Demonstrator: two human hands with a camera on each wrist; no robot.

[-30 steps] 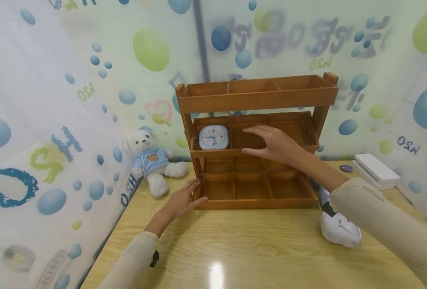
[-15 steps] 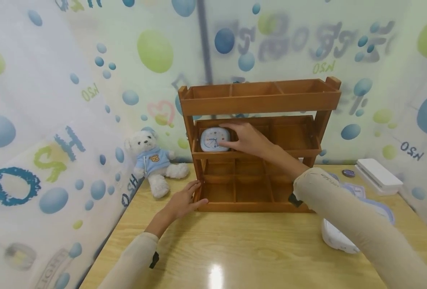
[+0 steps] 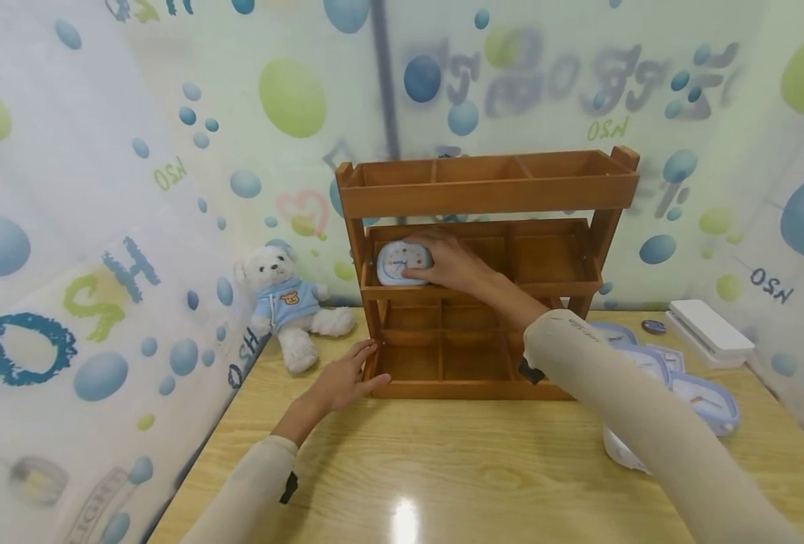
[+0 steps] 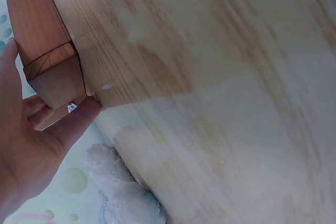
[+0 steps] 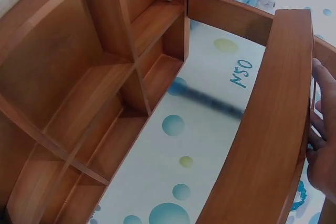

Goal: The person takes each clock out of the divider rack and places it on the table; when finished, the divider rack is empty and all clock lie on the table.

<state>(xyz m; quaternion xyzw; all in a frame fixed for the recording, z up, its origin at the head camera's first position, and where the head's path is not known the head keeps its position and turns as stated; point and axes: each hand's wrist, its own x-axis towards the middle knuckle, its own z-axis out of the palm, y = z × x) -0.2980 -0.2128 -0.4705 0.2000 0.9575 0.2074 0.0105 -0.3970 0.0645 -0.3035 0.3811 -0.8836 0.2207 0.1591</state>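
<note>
On the middle tier of a wooden shelf rack (image 3: 490, 198), a pale blue alarm clock (image 3: 395, 261) stands in the left compartment. My right hand (image 3: 446, 261) grips its right side, thumb across the dial and fingers over the top. In the right wrist view that hand (image 5: 324, 135) shows behind a shelf rail, and the clock is hidden. Down at the rack's lower left corner, my left hand (image 3: 339, 381) holds the side, thumb along the front edge. The left wrist view has the left hand (image 4: 39, 145) with its thumb and fingers around the wooden corner.
A white teddy bear (image 3: 286, 302) in a blue hoodie sits left of the rack. On the right of the table (image 3: 456, 461) are blue-rimmed clocks (image 3: 708, 400), partly behind the right sleeve, a white box (image 3: 709, 331) and a small dark oval item (image 3: 654, 326).
My right hand has moved left from the middle compartment to the clock and taken hold of it. The left hand stays at the rack's corner.
</note>
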